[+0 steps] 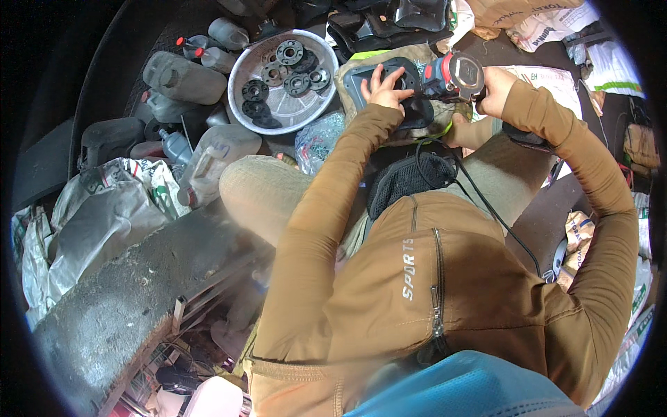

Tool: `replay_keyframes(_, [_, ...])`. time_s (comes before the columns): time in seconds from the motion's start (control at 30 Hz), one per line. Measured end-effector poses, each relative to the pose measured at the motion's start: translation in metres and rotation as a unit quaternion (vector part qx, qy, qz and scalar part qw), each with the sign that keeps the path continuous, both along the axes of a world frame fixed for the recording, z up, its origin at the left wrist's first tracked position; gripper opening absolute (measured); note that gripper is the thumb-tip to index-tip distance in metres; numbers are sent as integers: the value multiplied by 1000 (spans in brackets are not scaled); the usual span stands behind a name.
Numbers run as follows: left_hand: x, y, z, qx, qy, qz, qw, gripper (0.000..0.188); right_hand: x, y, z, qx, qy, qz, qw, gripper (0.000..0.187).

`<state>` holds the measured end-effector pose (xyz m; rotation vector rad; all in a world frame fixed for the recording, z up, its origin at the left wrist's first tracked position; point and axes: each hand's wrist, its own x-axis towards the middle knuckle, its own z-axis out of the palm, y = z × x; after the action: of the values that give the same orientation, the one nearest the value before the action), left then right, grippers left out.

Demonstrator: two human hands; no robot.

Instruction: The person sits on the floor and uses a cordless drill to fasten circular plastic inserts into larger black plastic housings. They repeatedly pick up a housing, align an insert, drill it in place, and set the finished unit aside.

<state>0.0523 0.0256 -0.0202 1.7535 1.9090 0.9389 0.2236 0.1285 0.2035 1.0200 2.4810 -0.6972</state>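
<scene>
My left hand [383,88] lies with fingers spread on a dark moulded plastic panel [358,78] that rests on a pale, cloth-like pad [345,104] before me. In my right hand [496,91] is a red and dark cordless power drill [451,75], the fingers wrapped round its grip. The drill points leftward at the panel's right part. Its tip, and whether it touches the panel, I cannot make out.
A white basket [297,119] holding several black round flanges stands at the left, among plastic jugs [184,78]. Clear plastic bags [319,142] lie nearby. Black moulded parts [389,24] are piled at the back. A black cord [497,212] runs past my lap.
</scene>
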Motion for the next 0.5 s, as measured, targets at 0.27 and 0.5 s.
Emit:
replay_keyframes(0.27, [-30,-13,-11,-31,-102,71,992,134,-9,14,-16,-14,26,113,993,29])
replay_keyframes(0.5, [-12,-3,-49,75,-95,138,983,96,-29,18,-11,-12,13,182,983,27])
